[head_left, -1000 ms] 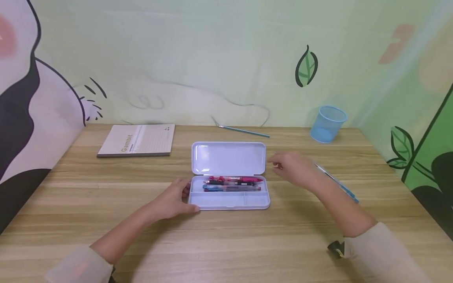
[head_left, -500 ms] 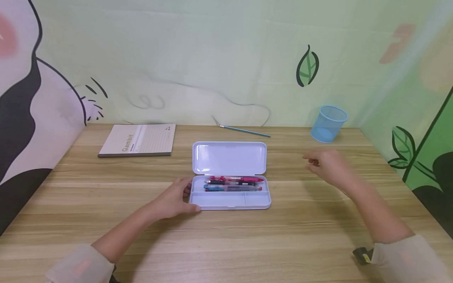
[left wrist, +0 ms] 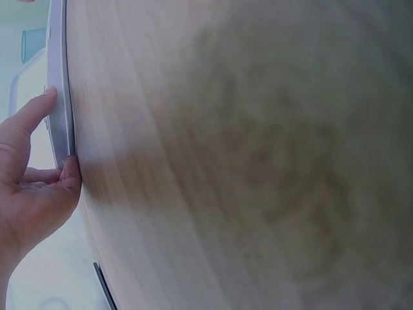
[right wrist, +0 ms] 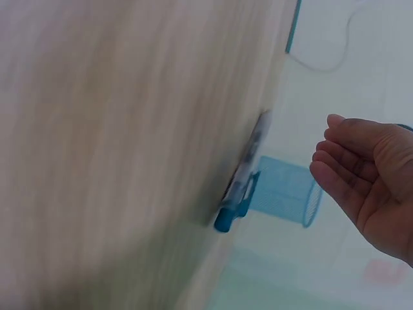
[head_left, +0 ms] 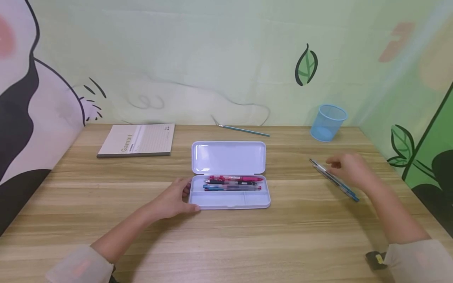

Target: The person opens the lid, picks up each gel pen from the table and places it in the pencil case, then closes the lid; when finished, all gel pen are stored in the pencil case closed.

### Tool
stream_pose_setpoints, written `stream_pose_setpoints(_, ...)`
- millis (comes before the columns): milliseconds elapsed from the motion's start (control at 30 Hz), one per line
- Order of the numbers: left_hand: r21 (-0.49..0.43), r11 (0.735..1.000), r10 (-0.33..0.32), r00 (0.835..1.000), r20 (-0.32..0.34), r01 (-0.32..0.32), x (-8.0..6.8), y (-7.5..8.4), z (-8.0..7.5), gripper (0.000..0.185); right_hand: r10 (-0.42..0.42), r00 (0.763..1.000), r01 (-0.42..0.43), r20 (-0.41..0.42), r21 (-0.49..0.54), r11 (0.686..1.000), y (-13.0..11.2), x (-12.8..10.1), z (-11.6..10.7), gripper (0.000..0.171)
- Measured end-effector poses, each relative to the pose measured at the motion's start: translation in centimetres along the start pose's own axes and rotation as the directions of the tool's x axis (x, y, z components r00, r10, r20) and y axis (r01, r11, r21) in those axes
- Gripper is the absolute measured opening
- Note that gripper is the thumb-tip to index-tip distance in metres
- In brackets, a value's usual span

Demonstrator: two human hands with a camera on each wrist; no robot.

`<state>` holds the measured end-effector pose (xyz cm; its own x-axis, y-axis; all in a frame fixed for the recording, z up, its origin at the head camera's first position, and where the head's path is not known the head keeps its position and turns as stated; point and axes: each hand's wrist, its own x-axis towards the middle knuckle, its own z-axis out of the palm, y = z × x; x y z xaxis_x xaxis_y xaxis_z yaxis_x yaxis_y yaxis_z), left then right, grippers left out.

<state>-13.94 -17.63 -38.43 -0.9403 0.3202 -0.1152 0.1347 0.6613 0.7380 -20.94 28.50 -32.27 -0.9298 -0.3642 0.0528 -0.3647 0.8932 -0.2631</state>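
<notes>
The blue-ended pen (head_left: 335,181) lay on the right of the table (head_left: 247,243), slanting from far left to near right, and I couldn't tell whether a second one lay against it. The right hand (head_left: 348,169), much the nearer of the two, hung just to its far side and clear of it, fingers loosely bent and gripping nothing. Well off to the left, the left hand (head_left: 171,200) gripped the left end of the pencil case (head_left: 216,199), whose long side ran left to right.
</notes>
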Motion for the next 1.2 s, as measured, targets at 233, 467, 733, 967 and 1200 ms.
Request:
stream_pose_setpoints(233, 0.000, 1.000, -0.002, 1.000, 0.006, 0.002, 0.0, 0.2, -0.1, 0.082, 0.037, 0.997, -0.037, 0.061, -0.002, 0.999, 1.3, 0.2, 0.3, 0.027)
stream_pose_setpoints(467, 0.006, 1.000, -0.015, 1.000, 0.003, 0.015, 0.1, 0.2, -0.2, 0.082, 0.111, 0.982, -0.114, 0.151, 0.007, 0.993, 1.7, 0.6, 0.6, 0.032)
stream_pose_setpoints(733, 0.003, 1.000, -0.023, 1.000, 0.004, 0.023, 0.0, 0.2, -0.1, 0.083, 0.094, 0.981, -0.096, 0.167, 0.005, 0.995, 2.0, 1.0, 0.9, 0.026)
stream_pose_setpoints(967, 0.002, 1.000, -0.019, 1.000, 0.003, 0.019, 0.0, 0.1, -0.1, 0.083, 0.102, 0.980, -0.106, 0.172, 0.017, 0.994, 2.4, 1.1, 1.2, 0.022)
stream_pose_setpoints(1200, 0.001, 1.000, -0.018, 1.000, 0.003, 0.018, 0.0, 0.1, -0.1, 0.083, 0.110, 0.977, -0.117, 0.182, 0.028, 0.993, 2.8, 1.2, 1.2, 0.021)
